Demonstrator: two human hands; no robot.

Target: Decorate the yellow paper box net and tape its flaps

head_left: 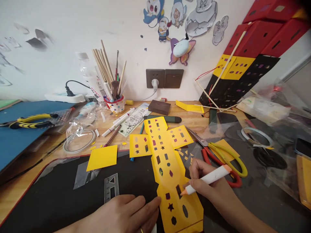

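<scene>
The yellow cross-shaped paper sheet (167,161) has dark cut-out stars and hexagons; the white marker pen (209,178) has an orange tip.

The left hand (123,212) lies flat, palm down, fingers stretched toward the right, while the right hand (206,184) reaches in from the lower right, forearm angled, fingers curled in a writing grip.
</scene>
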